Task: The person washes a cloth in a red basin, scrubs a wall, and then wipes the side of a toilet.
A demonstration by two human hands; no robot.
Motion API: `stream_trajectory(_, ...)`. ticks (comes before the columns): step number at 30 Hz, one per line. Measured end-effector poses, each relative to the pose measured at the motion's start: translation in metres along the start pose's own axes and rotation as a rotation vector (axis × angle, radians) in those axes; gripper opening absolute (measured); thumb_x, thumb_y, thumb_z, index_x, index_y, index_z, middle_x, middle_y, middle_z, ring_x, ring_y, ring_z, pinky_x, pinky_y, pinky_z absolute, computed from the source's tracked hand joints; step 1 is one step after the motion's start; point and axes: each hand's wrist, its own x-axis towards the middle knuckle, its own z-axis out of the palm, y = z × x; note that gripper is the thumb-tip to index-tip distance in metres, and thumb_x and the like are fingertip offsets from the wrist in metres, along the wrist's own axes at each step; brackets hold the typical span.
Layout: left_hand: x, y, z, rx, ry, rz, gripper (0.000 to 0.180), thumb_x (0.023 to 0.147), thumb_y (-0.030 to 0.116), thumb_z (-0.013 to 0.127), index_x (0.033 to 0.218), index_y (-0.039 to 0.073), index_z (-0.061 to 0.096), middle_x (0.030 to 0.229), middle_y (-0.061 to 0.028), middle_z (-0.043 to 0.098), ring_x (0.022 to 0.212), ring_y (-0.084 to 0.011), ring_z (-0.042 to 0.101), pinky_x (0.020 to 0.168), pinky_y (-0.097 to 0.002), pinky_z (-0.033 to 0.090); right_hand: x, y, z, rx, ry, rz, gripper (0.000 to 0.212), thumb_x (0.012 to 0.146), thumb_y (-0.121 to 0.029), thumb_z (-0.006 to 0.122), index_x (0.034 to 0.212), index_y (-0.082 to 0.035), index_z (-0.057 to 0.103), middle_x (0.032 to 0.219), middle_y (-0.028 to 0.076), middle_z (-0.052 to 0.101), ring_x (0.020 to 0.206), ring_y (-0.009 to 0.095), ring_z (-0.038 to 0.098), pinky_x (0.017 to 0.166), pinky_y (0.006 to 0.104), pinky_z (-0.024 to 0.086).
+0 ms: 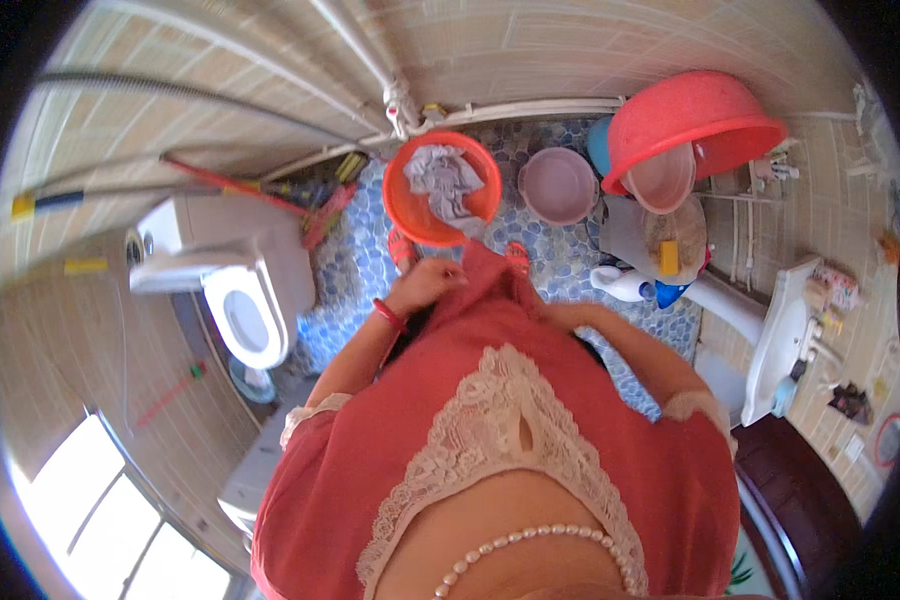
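I wear a red shirt (390,400) with a lace collar, and its front hem is bunched up and pulled outward. My left hand (428,284), with a red bracelet at the wrist, is closed with the fingertips at the edge of the bunched hem. At the other side of the shirt is my right hand (562,314); it touches the cloth, and its fingers are mostly hidden and blurred. Beyond the hem, an orange basin (394,205) stands on the floor with a crumpled grey-white garment (442,178) in it.
A pale pink basin (560,187) is right of the orange one. Farther right, a large red basin (690,105) leans tilted above a stool-like stand (625,228). A toilet (245,315) is at left, a washbasin (770,345) at right. Long-handled tools (240,190) lean by the wall.
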Motion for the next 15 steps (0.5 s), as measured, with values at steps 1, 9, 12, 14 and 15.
stream_trajectory(1, 0.012, 0.003, 0.013, 0.093, -0.128, 0.053, 0.022, 0.075, 0.024, 0.061, 0.084, 0.003, 0.063, 0.078, -0.0134, 0.063, 0.073, -0.0224, 0.061, 0.067, -0.0319, 0.046, -0.012, 0.018, 0.048, 0.25, 0.128, 0.268, 0.041, 0.08, -0.029, 0.054, 0.11, -0.001, 0.054, 0.109, 0.013, 0.058, 0.097, 0.022, 0.054, 0.085, 0.0356, 0.041)
stream_trajectory(9, 0.06, -0.105, 0.052, 0.234, -1.001, 0.26, 0.025, 0.065, 0.026, 0.062, 0.082, 0.008, 0.066, 0.075, -0.0132, 0.063, 0.07, -0.0266, 0.06, 0.062, -0.039, 0.045, 0.012, -0.092, 0.078, 0.653, 0.321, 0.381, 0.032, 0.085, -0.021, 0.045, 0.103, 0.0, 0.058, 0.099, 0.017, 0.059, 0.091, 0.025, 0.054, 0.086, 0.0347, 0.04)
stream_trajectory(12, 0.068, -0.184, 0.069, 0.249, -1.119, 0.325, 0.024, 0.063, 0.023, 0.06, 0.079, 0.006, 0.067, 0.075, -0.015, 0.063, 0.068, -0.0293, 0.059, 0.062, -0.0391, 0.045, 0.095, -0.042, 0.052, 0.298, 0.538, 0.396, 0.03, 0.077, -0.02, 0.052, 0.1, -0.003, 0.059, 0.092, 0.017, 0.06, 0.087, 0.027, 0.056, 0.079, 0.0354, 0.042)
stream_trajectory(14, 0.083, -0.208, 0.068, 0.54, -1.263, 0.32, 0.024, 0.063, 0.023, 0.059, 0.077, 0.004, 0.066, 0.075, -0.0182, 0.063, 0.066, -0.0333, 0.06, 0.062, -0.041, 0.046, 0.137, -0.049, 0.004, 0.103, 0.612, 0.429, 0.027, 0.075, -0.018, 0.053, 0.096, -0.003, 0.059, 0.087, 0.017, 0.061, 0.082, 0.029, 0.058, 0.074, 0.0367, 0.044)
stream_trajectory(15, 0.093, -0.211, 0.063, 0.659, -1.295, 0.285, 0.024, 0.063, 0.023, 0.059, 0.076, 0.004, 0.066, 0.075, -0.0182, 0.063, 0.066, -0.0333, 0.06, 0.062, -0.041, 0.046, 0.156, -0.053, -0.022, 0.006, 0.611, 0.449, 0.026, 0.074, -0.016, 0.053, 0.094, -0.003, 0.059, 0.084, 0.017, 0.061, 0.079, 0.029, 0.058, 0.071, 0.0373, 0.045)
